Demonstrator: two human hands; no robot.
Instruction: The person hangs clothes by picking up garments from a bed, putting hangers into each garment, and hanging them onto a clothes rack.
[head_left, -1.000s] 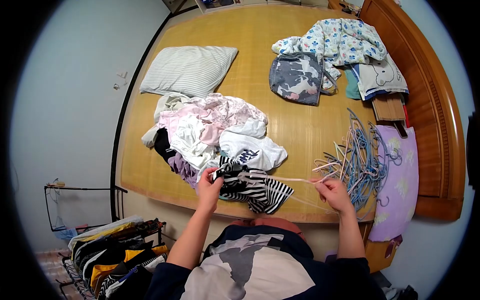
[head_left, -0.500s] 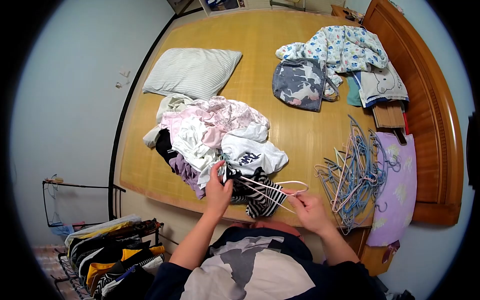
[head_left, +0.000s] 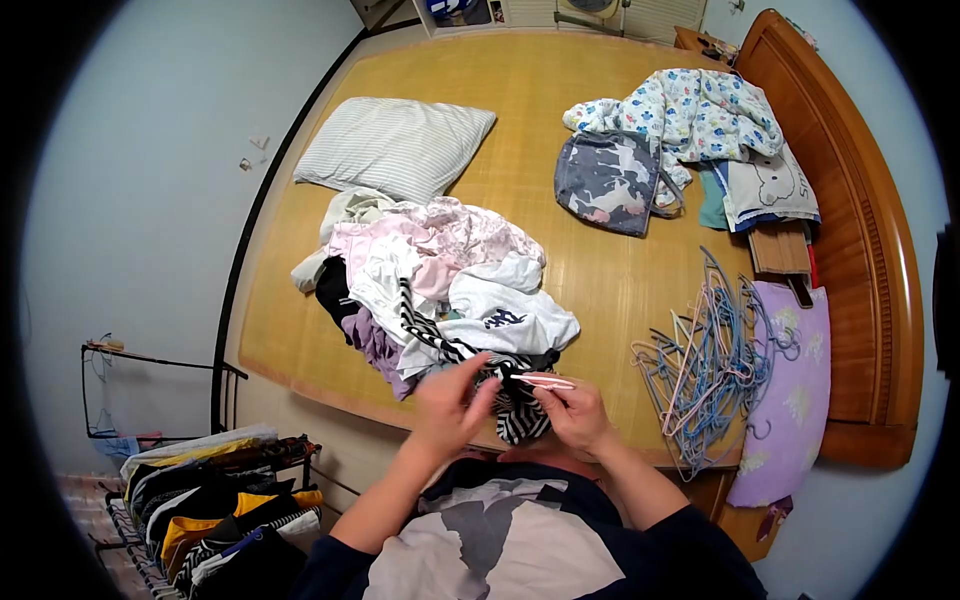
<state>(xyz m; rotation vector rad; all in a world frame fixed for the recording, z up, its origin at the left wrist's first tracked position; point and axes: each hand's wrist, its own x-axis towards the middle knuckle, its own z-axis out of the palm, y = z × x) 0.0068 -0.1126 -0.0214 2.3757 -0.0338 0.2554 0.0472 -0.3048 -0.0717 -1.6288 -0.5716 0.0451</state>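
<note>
Two hands have drawn closer together within the last second; the left hand (head_left: 450,408), lower centre of the frame, is blurred, thumb and forefinger spread, and whether it grips cloth cannot be told; the black-and-white striped garment (head_left: 522,424) lies bunched beside it, one band now draped up across the clothes heap (head_left: 440,245); the pale pink-and-white hanger (head_left: 548,381), previously well exposed, shows only a short length, pinched between thumb and fingers of the right hand (head_left: 575,412); this suggests closer engagement of hanger and garment.

Materials, left to right: limp garments (head_left: 215,505) hang at lower left; a plump, finely striped pillow (head_left: 390,145) lies at upper left; slim, curved hangers (head_left: 710,360) form a tangle at right; the headboard (head_left: 865,260), far right, is polished, moulded wood.
</note>
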